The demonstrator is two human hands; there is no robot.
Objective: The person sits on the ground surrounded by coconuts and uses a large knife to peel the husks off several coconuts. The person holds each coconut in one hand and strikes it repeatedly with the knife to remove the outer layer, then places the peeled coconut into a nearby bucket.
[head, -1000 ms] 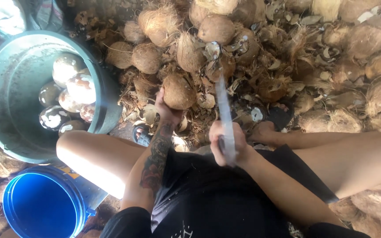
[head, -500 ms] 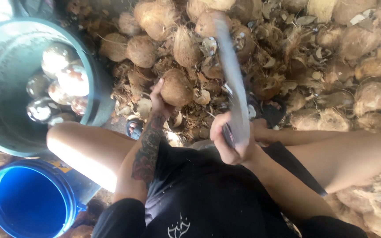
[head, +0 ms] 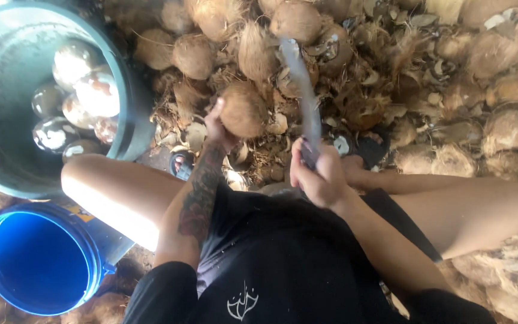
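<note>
Husked brown coconut (head: 244,110) sits in the left hand (head: 218,123), held out in front of the knees, just above the heap of coconuts (head: 391,66). Left grip is closed round its near side, thumb up, fingers mostly hidden behind the shell. Right hand (head: 319,174) is wrapped tight on the handle of a long blade (head: 300,78), blade raised and blurred, tip pointing away from the body, just right of the coconut and not touching it

Doing this step well, as a judgement: keep the left fingers low and behind the shell, away from the blade line; land the edge on the far upper side of the coconut, not near the thumb; hold the wrist firm so the round shell does not roll

Edges and room: left knee (head: 109,186) and right thigh (head: 469,210) flank both hands closely, so swing room is only forward and up. Big teal tub (head: 130,120) with peeled, wet-looking coconuts (head: 85,90) stands near the left, its rim just beside the left knee. Blue bucket (head: 37,264) sits lower left, by the hip. Sandalled feet (head: 181,165) lie under the hands. Heap and loose husk fill the ground ahead and right
</note>
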